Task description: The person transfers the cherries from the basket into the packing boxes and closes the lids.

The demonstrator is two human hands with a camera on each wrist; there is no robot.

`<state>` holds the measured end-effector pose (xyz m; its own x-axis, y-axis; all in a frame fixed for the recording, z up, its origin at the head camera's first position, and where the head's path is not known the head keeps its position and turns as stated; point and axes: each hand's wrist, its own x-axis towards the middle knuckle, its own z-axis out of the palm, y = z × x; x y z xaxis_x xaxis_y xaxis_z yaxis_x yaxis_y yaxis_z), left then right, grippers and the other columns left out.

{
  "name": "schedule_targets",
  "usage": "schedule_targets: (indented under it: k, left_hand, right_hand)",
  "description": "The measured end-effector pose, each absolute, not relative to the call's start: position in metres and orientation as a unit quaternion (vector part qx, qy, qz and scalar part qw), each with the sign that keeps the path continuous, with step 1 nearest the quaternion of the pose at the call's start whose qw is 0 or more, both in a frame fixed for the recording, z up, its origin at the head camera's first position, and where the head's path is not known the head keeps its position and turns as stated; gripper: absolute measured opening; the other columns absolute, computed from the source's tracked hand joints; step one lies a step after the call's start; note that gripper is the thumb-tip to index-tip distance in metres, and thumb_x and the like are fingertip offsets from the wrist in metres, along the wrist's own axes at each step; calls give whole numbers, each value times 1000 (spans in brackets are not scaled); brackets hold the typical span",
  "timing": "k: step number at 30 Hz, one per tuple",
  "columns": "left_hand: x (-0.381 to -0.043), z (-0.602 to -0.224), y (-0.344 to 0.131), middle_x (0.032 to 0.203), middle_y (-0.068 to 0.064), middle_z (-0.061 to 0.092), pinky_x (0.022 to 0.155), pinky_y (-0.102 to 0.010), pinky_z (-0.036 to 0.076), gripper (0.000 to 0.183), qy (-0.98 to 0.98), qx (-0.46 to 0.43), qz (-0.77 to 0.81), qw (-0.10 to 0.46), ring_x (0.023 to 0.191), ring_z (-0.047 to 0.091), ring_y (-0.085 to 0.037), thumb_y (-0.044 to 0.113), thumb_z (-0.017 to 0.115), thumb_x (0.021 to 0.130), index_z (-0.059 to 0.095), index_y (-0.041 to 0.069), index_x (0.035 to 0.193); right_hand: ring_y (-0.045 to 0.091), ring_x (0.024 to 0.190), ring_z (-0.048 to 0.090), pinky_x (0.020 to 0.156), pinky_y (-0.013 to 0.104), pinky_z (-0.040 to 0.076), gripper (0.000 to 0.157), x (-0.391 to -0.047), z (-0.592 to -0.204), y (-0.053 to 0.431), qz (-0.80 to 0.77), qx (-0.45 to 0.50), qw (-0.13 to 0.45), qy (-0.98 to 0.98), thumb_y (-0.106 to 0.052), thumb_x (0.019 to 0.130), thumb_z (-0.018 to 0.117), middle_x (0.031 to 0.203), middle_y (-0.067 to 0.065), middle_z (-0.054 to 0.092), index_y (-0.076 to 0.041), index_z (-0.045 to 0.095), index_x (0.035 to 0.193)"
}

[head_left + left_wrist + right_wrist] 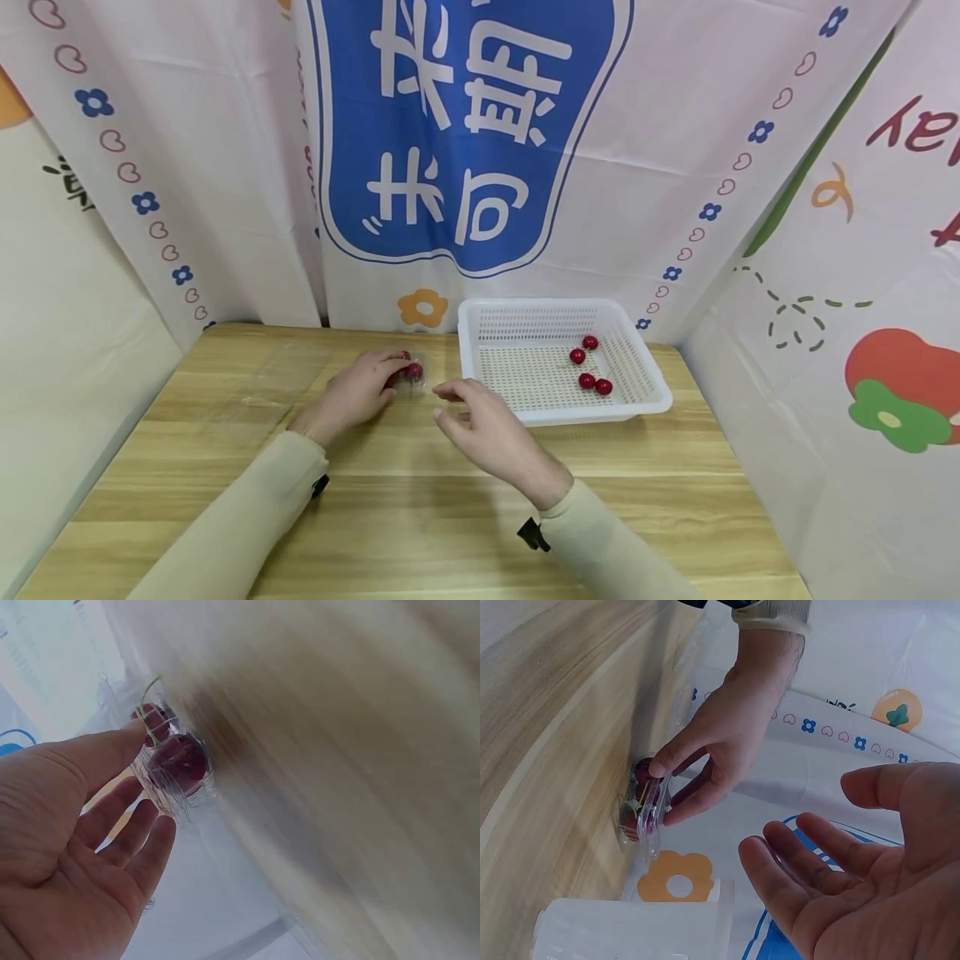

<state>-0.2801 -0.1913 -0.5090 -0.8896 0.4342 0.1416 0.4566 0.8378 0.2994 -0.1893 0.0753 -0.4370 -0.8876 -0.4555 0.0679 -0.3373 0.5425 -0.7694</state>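
Observation:
My left hand [356, 393] pinches the rim of a small clear plastic container [654, 825] on the wooden table, thumb on one side and fingers on the other. Dark red cherries [180, 761] with green stems sit inside it. Part of the container is hidden by the left hand in the head view. My right hand [491, 433] hovers between that container and a white basket [562, 419], thumb and fingers apart, holding nothing. Four-sided and perforated, the basket has a few bright red cherries [587, 381] lying in its right half.
A flat, transparent plastic piece [262, 383] lies on the table [420, 533] to the left of the left hand. Printed white cloth [247, 183] hangs behind the table and along both sides, close to its edges.

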Motion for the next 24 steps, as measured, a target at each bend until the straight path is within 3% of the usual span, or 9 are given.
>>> schedule_targets:
  k: [15,24]
  left_hand:
    - [-315,-509,-180,170,-26,65,136,-65,52,58,-961,-221,-164,25,157,64,-49,-4,81,105,65,-7,161]
    - [-310,-500,-190,172,-27,63,136,-68,51,57,-957,-217,-191,16,159,61,-52,-3,79,108,65,-3,163]
  right_hand:
    - [31,151,71,121,50,68,39,-192,-437,79,-423,-230,59,874,-25,119,67,156,15,75,-6,72,152]
    - [33,151,71,122,54,67,40,-193,-437,83,-419,-228,47,878,-24,119,68,156,15,75,-3,72,153]
